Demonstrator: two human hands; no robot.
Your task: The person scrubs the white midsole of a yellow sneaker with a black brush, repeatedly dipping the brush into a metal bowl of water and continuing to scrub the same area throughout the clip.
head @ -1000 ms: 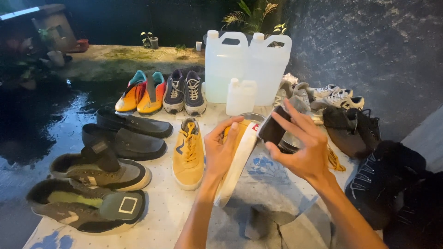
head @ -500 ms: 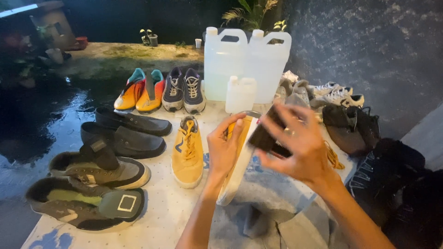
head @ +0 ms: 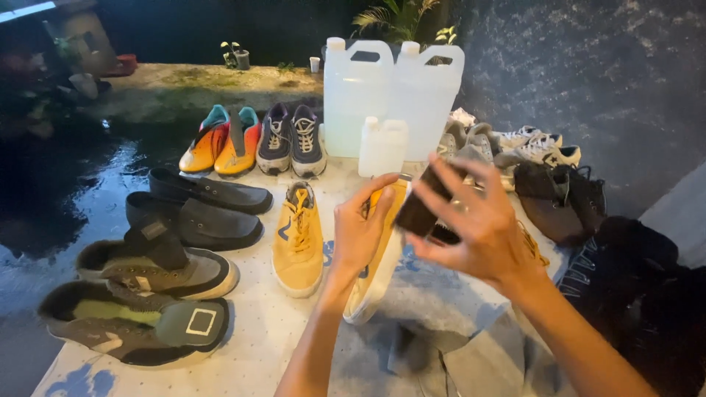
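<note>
Scrubbing looks to be the step in hand: the left hand (head: 358, 234) grips a yellow sneaker (head: 379, 265) by its side, tilted on edge with the white sole facing the right hand (head: 478, 228), whose fingers are closed around a dark brush or sponge block (head: 421, 212) pressed near the shoe's upper end. The held sneaker hangs just above the speckled white table (head: 257, 338), directly beside its mate, the other yellow sneaker (head: 298, 239), which lies flat to the left of it. Beyond the held shoe stand a small white bottle (head: 382, 145) and two big white jugs (head: 393, 92); left of it lie dark slip-on shoes (head: 195, 209) and grey-green trainers (head: 140, 294), and below it a crumpled grey cloth (head: 456, 353). Judging from the grip, the next stroke calls for a firm hold by the left hand so the shoe does not twist, and for the block to stay flat against the rubber edge. Whether the block is wet cannot be told here.
</note>
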